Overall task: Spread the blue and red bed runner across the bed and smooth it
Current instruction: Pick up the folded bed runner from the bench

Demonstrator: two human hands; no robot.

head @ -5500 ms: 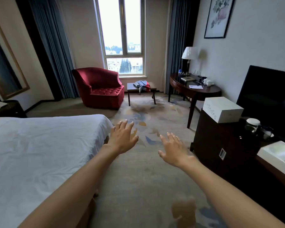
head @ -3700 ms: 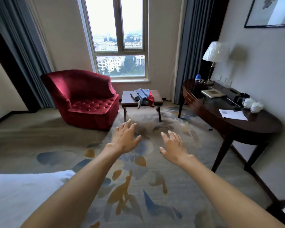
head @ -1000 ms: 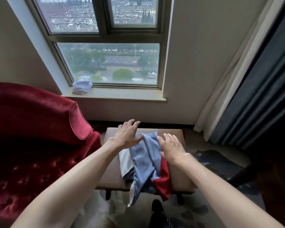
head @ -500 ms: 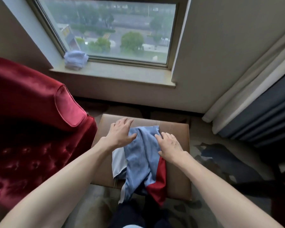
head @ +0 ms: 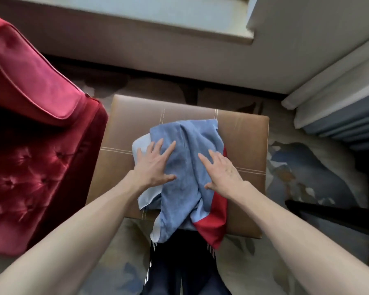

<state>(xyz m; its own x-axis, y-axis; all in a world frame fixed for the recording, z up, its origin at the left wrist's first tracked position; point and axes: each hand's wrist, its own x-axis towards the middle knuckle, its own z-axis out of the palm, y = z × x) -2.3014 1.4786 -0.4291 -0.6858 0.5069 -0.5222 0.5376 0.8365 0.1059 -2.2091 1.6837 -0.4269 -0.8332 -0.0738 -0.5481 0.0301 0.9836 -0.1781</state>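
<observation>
The blue and red bed runner (head: 185,165) lay bunched on a brown leather worktop (head: 245,135), not on any bed; its long axis ran roughly from 12 o'clock to 6 o'clock, the far end resting near the middle of the worktop and the near end pointing toward the person, hanging over the worktop's near edge; the red part sat on the 5 o'clock side, and a paler layer showed at 9 o'clock under the blue folds. The left hand (head: 156,165) rested on the runner's 9 o'clock side, its grip wide, fingers straight and spread, holding nothing; the right hand (head: 222,171) rested on the 3 o'clock side, its grip likewise wide and flat, fingers pointing toward 11 o'clock. A red tufted armchair (head: 30,124) stood just beside the worktop at 9 o'clock; grey-blue curtains (head: 349,118) hung at 2 o'clock; a patterned carpet (head: 307,167) lay below; the person's dark trousers (head: 179,271) showed at 6 o'clock under the hanging end.
</observation>
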